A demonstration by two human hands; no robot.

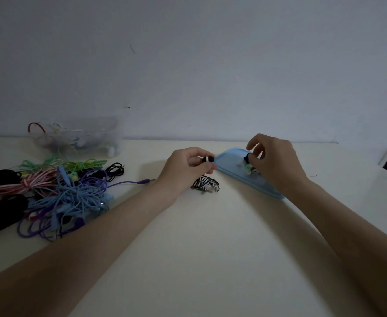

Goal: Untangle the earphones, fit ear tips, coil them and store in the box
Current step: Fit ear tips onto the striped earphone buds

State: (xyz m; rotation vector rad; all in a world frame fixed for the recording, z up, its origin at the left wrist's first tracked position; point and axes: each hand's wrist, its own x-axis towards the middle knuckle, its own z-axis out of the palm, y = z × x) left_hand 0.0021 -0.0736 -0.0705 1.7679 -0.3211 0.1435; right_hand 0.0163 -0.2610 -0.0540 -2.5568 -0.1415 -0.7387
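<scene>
While both hands pinch earbud [208, 159] and ear tip [247, 157], tangled cables [57, 193] crowd the left.

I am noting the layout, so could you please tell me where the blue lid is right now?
In the head view, the blue lid lies flat on the table, right of centre, under the right hand, with small ear tips on it.

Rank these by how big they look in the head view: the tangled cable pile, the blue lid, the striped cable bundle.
1. Tangled cable pile, largest.
2. Blue lid, partly hidden by the right hand.
3. Striped cable bundle, smallest.
</scene>
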